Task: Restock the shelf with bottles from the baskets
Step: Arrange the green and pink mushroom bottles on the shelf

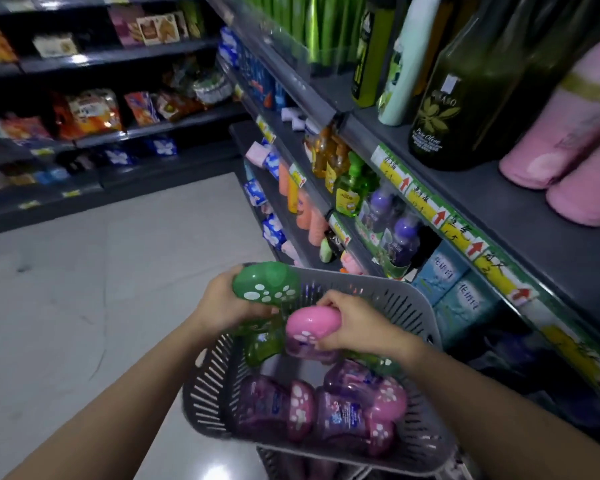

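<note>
While blur smears the body of the green bottle (264,284), its cap points up, long axis near upright, above the grey basket (400,292)'s far-left rim; left hand (222,304) grips it. Right hand (355,322) grips the pink-capped bottle (307,329) inside the basket, cap up. Several purple bottles (329,412) lie flat inside. Lower basket (284,462) is mostly hidden and cut off. Shelf (541,216) stands right.

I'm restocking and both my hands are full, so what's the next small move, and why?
The left hand grips a green-capped bottle and the right hand grips a pink-capped bottle, both over the basket, so nothing more needs picking up. I'd probably lift them clear of the basket and swing right toward the shelf.
</note>
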Demonstrator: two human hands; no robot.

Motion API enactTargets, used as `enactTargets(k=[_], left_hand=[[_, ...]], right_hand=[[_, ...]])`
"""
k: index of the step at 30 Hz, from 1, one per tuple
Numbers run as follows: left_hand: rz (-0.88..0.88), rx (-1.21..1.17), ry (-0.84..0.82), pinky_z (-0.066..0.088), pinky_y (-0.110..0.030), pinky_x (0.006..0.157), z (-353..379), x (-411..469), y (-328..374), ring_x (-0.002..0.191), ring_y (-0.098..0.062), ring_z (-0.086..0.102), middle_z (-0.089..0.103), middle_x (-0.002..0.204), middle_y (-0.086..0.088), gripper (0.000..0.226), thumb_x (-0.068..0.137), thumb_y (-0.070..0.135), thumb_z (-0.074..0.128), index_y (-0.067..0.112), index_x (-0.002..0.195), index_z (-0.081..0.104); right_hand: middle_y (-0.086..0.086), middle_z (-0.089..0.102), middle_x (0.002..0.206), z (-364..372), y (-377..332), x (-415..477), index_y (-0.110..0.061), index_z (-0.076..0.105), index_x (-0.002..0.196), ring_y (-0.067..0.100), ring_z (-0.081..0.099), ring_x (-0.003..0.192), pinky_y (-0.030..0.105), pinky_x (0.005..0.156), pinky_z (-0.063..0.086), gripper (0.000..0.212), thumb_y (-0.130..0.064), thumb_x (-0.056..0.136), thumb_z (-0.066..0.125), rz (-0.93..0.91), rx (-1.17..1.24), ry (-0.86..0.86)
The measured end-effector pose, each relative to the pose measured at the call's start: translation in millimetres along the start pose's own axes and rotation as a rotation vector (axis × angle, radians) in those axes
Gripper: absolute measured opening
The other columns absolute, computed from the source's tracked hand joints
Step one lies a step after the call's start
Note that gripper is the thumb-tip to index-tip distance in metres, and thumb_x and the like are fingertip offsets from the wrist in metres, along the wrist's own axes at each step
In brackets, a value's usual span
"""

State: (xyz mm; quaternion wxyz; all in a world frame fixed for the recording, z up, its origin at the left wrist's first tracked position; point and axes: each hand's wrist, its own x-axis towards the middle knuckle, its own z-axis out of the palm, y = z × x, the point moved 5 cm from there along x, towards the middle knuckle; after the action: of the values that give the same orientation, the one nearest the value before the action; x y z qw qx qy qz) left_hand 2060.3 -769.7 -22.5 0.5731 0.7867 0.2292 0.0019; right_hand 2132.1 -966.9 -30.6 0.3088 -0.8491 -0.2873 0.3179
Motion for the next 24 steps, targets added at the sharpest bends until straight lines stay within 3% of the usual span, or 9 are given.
enactTargets(k=[3, 7, 11, 14, 16, 21, 24], left_hand=[[0.095, -0.016, -0.053, 0.055, -0.018, 0.063, -7.5, -4.6, 29.3, 0.072, -0.013, 0.068, 0.074, 0.08, 0.001, 0.079, 0.025, 0.029, 0.085, 0.012, 0.1, 0.066], [0.254, -0.11, -0.092, 0.054, -0.028, 0.07, -16.7, -20.0, 78.6, 0.074, -0.015, 0.065, 0.072, 0.078, 0.004, 0.078, 0.017, 0.036, 0.081, 0.023, 0.092, 0.059], [0.422, -0.097, -0.259, 0.055, -0.036, 0.078, -11.0, -44.4, 130.3, 0.081, -0.016, 0.069, 0.075, 0.088, 0.003, 0.078, 0.021, 0.038, 0.085, 0.024, 0.095, 0.066], [0.489, -0.109, -0.358, 0.054, -0.03, 0.073, 8.4, -63.9, 170.3, 0.074, -0.002, 0.068, 0.073, 0.084, 0.016, 0.076, 0.019, 0.04, 0.083, 0.027, 0.092, 0.065], [0.542, -0.133, -0.419, 0.052, -0.025, 0.068, 25.6, -81.5, 198.0, 0.068, 0.008, 0.065, 0.071, 0.078, 0.025, 0.073, 0.018, 0.04, 0.082, 0.03, 0.088, 0.063], [0.634, -0.168, -0.631, 0.055, -0.028, 0.07, 85.1, -134.6, 248.5, 0.077, -0.008, 0.069, 0.074, 0.083, 0.014, 0.069, 0.029, 0.018, 0.092, 0.027, 0.091, 0.064], [0.669, -0.181, -0.773, 0.057, -0.023, 0.065, 129.5, -174.7, 270.7, 0.07, -0.002, 0.068, 0.075, 0.082, 0.01, 0.072, 0.031, 0.01, 0.09, 0.02, 0.098, 0.065]], right_hand=[[-0.002, 0.059, 0.102, -29.9, -24.9, -24.6, -0.022, 0.051, 0.103, 0.015, 0.061, 0.088, 0.02, 0.067, 0.05, 0.051, -0.018, 0.065, 0.084, 0.008, 0.108, 0.162], [-0.003, 0.058, 0.1, -56.4, -50.8, -69.3, -0.023, 0.051, 0.104, 0.015, 0.059, 0.09, 0.023, 0.071, 0.049, 0.049, -0.018, 0.067, 0.084, 0.052, 0.235, 0.408], [0.002, 0.06, 0.103, -77.9, -73.1, -131.6, -0.017, 0.055, 0.107, 0.014, 0.058, 0.087, 0.022, 0.073, 0.048, 0.049, -0.014, 0.067, 0.084, 0.083, 0.326, 0.643], [0.001, 0.061, 0.096, -93.0, -85.4, -191.0, -0.011, 0.056, 0.108, 0.009, 0.056, 0.078, 0.014, 0.066, 0.048, 0.05, -0.01, 0.067, 0.084, 0.098, 0.369, 0.8], [0.002, 0.063, 0.095, -102.0, -90.4, -234.6, -0.012, 0.058, 0.106, 0.012, 0.057, 0.08, 0.021, 0.073, 0.05, 0.048, -0.012, 0.067, 0.084, 0.118, 0.368, 0.909], [-0.001, 0.066, 0.096, -113.7, -90.8, -348.8, -0.021, 0.06, 0.103, 0.011, 0.061, 0.081, 0.025, 0.078, 0.052, 0.043, -0.015, 0.067, 0.084, 0.191, 0.323, 1.147], [-0.003, 0.065, 0.093, -111.4, -84.8, -412.5, -0.019, 0.059, 0.104, 0.004, 0.061, 0.075, 0.012, 0.065, 0.051, 0.042, -0.011, 0.069, 0.081, 0.224, 0.34, 1.285]])
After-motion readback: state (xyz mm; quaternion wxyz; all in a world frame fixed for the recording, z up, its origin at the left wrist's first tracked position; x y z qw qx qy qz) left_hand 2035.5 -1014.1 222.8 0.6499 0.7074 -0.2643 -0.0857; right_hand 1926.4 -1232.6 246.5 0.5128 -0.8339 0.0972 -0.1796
